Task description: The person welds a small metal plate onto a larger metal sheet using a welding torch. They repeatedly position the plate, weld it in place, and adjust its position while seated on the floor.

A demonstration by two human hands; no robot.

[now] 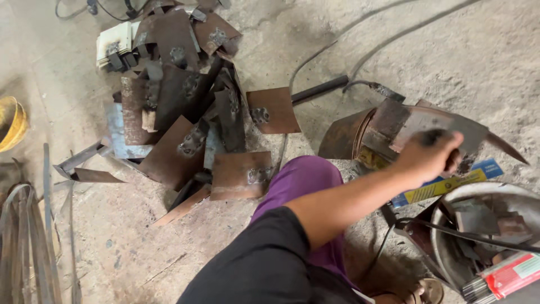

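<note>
Rusty metal plate [444, 125] is in the right hand [430, 155], fingers closed around it, above a rusty cylinder [349, 138] on the concrete floor [450, 50]. Left of the purple knee [301, 180] lies a pile of welded plates [191, 107]. Left hand is not visible.

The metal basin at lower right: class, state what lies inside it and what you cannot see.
Inside the metal basin lie dark metal scraps, with a black cable crossing over them. A red packet covers its near rim. The bottom is hidden beneath the scraps.
</note>
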